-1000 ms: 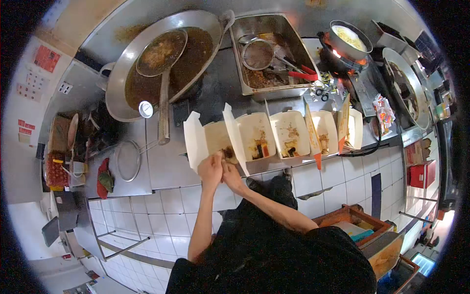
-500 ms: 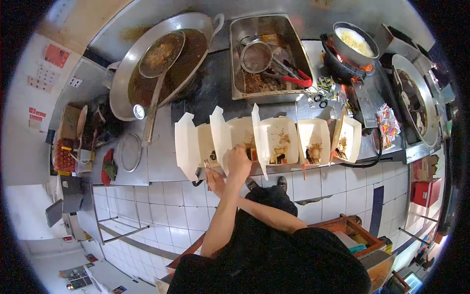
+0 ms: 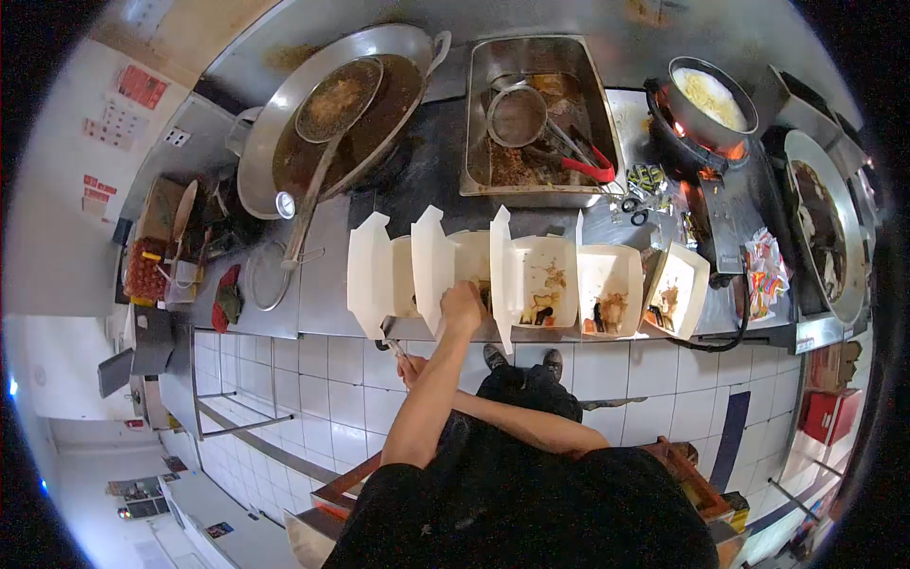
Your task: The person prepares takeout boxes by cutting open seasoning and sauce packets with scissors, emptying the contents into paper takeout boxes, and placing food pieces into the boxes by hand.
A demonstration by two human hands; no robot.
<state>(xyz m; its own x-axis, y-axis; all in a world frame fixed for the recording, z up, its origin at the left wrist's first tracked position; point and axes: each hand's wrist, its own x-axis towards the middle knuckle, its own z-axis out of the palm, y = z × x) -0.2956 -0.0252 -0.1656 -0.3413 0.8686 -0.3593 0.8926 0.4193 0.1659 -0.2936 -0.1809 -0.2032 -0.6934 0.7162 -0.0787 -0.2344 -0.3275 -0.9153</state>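
A row of several open white takeaway boxes (image 3: pixel 609 261) lines the counter's front edge, with brown sauce stains and dark pieces inside. My left hand (image 3: pixel 462 309) reaches into the second box from the left, fingers curled down; whatever they pinch is hidden. Crossed beneath the left forearm, my right hand (image 3: pixel 412 368) is closed around a small silvery object (image 3: pixel 394 349), too small to name. It is just in front of the leftmost box (image 3: pixel 372 270), whose lid stands up. Dark pieces and a brown stain show in the third box (image 3: pixel 559 261).
Behind the boxes are a large wok (image 3: pixel 256 175) with a strainer (image 3: pixel 334 109) and a deep steel pan (image 3: pixel 466 156) holding red-handled tongs (image 3: pixel 590 169). At right, a pot (image 3: pixel 682 109) sits over flames. Sachets (image 3: pixel 647 177) and packets (image 3: pixel 766 270) lie nearby.
My right hand has drawn back from the leftmost box toward me, with the silvery object in it. My left hand stays in the second box. The whole view has shifted slightly.
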